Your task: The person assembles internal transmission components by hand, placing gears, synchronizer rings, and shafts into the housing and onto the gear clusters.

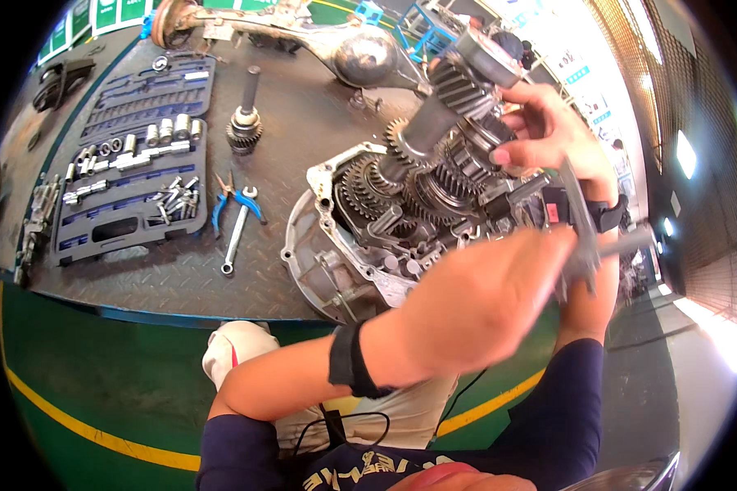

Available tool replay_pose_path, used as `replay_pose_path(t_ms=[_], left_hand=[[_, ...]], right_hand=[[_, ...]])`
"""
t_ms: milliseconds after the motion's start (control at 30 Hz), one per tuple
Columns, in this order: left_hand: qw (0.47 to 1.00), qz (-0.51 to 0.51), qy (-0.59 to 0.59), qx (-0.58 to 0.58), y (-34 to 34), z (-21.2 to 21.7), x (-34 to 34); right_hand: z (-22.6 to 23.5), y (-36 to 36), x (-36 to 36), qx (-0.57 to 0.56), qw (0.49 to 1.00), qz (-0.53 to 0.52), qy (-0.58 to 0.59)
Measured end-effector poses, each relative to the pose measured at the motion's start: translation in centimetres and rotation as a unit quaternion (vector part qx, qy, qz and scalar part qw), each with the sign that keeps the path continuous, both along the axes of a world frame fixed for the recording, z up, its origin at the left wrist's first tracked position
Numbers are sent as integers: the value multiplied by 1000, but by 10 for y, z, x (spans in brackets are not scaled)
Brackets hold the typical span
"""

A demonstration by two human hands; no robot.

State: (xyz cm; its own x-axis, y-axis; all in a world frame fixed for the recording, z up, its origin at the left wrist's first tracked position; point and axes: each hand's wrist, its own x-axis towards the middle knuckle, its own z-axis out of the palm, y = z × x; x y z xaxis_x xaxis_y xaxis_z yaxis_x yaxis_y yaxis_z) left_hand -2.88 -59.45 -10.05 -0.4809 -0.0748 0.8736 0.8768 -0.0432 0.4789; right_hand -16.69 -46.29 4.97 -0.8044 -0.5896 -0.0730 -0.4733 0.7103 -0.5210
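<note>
Hands: right (549,135) grips gear shaft (446,110); left (475,303) over gearbox housing (319,262)

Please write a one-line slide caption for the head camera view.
Right hand grips a gear shaft above an open gearbox housing; left hand reaches in beside a socket set.

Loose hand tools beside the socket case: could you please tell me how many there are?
2: blue-handled pliers just right of the socket case, and a wrench lying under them, nearer the table edge. The arms may hide others.
</note>
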Motion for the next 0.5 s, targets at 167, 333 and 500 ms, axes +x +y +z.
replay_pose_path(t_ms=[167,333,500], left_hand=[[996,-86,-8,38,6,10,44],[994,-112,-5,1,6,5,60],[993,-115,-11,-20,9,2,61]], right_hand=[[-11,0,17,-41,997,70,-5],[-15,-5,27,-13,991,105,78],[-8,-14,37,76,983,69,152]])
